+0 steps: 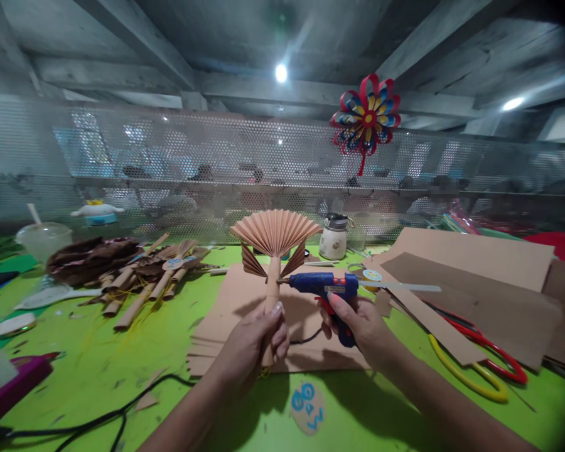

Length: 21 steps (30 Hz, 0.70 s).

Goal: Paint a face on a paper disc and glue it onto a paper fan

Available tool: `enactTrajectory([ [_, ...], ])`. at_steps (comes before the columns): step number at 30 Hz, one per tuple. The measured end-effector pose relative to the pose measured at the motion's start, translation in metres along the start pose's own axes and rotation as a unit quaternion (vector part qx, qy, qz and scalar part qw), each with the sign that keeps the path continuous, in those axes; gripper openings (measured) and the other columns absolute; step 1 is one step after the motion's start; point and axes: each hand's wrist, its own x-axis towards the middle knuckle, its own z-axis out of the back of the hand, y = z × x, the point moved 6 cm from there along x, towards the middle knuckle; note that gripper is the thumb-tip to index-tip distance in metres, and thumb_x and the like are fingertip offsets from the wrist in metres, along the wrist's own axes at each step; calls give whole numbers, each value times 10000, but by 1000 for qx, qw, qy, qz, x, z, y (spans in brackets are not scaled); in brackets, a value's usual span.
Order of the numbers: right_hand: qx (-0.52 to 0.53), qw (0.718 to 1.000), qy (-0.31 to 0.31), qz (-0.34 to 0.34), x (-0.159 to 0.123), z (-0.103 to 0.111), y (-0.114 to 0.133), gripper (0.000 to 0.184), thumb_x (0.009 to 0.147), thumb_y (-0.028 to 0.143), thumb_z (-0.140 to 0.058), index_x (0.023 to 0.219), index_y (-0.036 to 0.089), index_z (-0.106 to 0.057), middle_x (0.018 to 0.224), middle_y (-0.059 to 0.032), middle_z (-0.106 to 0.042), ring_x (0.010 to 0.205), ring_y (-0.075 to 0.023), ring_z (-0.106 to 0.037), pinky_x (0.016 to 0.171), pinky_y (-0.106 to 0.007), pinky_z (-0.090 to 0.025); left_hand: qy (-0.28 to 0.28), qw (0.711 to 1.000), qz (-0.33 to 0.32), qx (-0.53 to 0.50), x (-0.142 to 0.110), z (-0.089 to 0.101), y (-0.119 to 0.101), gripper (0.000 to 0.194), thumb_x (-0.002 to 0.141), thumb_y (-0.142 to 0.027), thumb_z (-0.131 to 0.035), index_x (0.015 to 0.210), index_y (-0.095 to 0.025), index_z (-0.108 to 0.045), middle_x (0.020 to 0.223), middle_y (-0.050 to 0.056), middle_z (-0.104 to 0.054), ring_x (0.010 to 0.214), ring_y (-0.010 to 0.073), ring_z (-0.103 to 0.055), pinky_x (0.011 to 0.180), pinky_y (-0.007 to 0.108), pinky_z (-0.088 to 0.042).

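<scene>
My left hand is closed around the rolled paper handle of a brown pleated paper fan, held upright. Two smaller folded paper pieces stick out at either side below the fan's spread. My right hand grips a blue hot glue gun, its nozzle at the upper part of the handle; whether it touches I cannot tell. A clear glue stick juts from the gun's back. Below the hands lies a brown paper oval with a face drawn in blue.
Stacked brown paper lies beneath the hands. Paper tube figures are piled at left. Red-handled scissors and yellow-handled scissors rest at right by cardboard sheets. A jar stands behind; a black cable crosses front left.
</scene>
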Motion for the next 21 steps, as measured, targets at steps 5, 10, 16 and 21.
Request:
enactTrajectory([
  [5,5,1000,-5,6,1,1,1,393,875,517,-575,741,150,-611,616,-13,-530,541,-130,-489,551,-283,-417,-2,1000,4,6,-1,-1,1,337,860,-427,-612,732,-182,-418,566,-56,-411,484,65,-410,483,194,-306],
  [10,-16,1000,-12,7,2,3,0,409,876,529,-569,757,143,-629,603,-17,-548,537,-128,-500,548,-274,-408,-8,1000,3,9,0,-1,1,348,849,-433,-628,732,-188,-411,566,-57,-411,489,72,-411,479,197,-316],
  [16,14,999,-28,13,5,7,-1,402,850,535,-603,800,137,-630,608,-5,-532,512,-121,-482,533,-285,-445,-5,1000,3,11,1,-1,1,353,836,-434,-641,730,-189,-410,554,-60,-408,480,69,-403,472,195,-308],
  [21,13,1000,4,22,3,4,2,366,893,488,-567,781,144,-620,631,-10,-539,532,-118,-473,542,-279,-426,-4,1000,2,11,2,2,2,335,850,-426,-622,743,-190,-408,562,-58,-414,487,72,-423,476,193,-307],
])
